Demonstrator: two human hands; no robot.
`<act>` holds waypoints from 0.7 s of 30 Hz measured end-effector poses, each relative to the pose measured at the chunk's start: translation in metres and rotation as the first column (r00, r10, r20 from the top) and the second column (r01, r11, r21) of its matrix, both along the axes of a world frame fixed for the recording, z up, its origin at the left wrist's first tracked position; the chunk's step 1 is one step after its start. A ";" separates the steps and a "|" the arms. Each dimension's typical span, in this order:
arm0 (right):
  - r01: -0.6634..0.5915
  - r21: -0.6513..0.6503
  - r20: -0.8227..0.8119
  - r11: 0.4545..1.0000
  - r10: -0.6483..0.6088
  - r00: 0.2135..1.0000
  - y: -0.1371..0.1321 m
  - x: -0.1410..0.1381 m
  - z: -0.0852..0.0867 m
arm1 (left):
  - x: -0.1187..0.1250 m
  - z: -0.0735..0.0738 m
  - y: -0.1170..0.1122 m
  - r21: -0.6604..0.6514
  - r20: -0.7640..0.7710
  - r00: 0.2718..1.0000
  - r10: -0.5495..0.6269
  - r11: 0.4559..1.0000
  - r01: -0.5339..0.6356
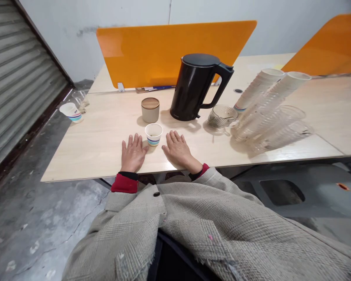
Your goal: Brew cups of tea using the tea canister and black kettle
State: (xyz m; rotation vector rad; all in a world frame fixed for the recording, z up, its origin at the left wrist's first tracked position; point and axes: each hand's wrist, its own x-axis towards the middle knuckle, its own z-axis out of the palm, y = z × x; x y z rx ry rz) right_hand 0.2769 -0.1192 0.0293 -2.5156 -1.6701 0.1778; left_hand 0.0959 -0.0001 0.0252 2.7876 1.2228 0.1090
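My left hand point(133, 154) lies flat on the pale wooden table point(84, 156), its fingers stretched out and nothing held. On the other side of a paper cup, my right hand point(179, 149) rests palm down, also open. The paper cup point(154, 138), white with blue and pink bands, stands upright between them; something small and dark shows inside. Just behind it sits a grey canister point(150, 113) with a wooden lid. A black electric kettle point(190, 89) stands behind my right hand, its handle turned to the right.
Right of the kettle is a ribbed glass cup point(222, 116) with a spoon-like piece in it. Stacked paper cups point(260, 86) and stacked clear plastic cups point(277, 130) lean beyond it. Another paper cup point(71, 112) is at the left edge. An orange divider point(140, 54) borders the back.
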 end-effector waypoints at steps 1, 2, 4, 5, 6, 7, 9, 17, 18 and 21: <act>0.000 0.003 -0.001 1.000 0.000 1.000 0.000 0.000 0.000 | 0.000 0.000 0.000 0.000 -0.002 1.000 0.000 1.000 0.000; -0.001 0.004 -0.002 1.000 0.001 1.000 0.000 0.000 0.000 | 0.000 0.001 0.000 0.000 -0.004 1.000 0.000 1.000 0.000; 0.001 0.001 -0.004 1.000 -0.001 1.000 0.000 0.000 0.001 | 0.000 0.001 0.000 0.001 -0.011 1.000 -0.002 1.000 0.002; 0.001 -0.002 -0.004 1.000 -0.001 1.000 -0.001 0.000 0.001 | 0.000 0.001 0.000 0.001 -0.015 1.000 -0.002 1.000 0.002; 0.001 -0.005 -0.005 1.000 -0.001 1.000 -0.001 0.000 0.002 | 0.001 0.001 0.000 0.001 -0.019 1.000 -0.002 1.000 0.002; 0.002 -0.008 -0.004 1.000 -0.002 1.000 -0.001 0.000 0.002 | 0.001 0.001 0.000 0.001 -0.023 1.000 -0.003 1.000 0.003; 0.002 -0.008 -0.004 1.000 -0.002 1.000 -0.001 0.000 0.003 | 0.001 0.001 0.000 -0.002 -0.023 1.000 -0.005 1.000 0.005; 0.002 -0.003 -0.010 1.000 -0.002 1.000 -0.001 -0.001 0.003 | 0.001 0.002 0.000 0.005 -0.012 1.000 -0.018 1.000 0.018; 0.002 -0.003 -0.011 1.000 -0.002 1.000 -0.001 -0.001 0.004 | 0.001 0.001 0.000 0.011 -0.011 1.000 -0.018 1.000 0.018; -0.001 0.001 -0.013 1.000 0.001 1.000 -0.001 -0.001 0.004 | 0.001 0.001 0.000 0.020 -0.016 1.000 -0.016 1.000 0.016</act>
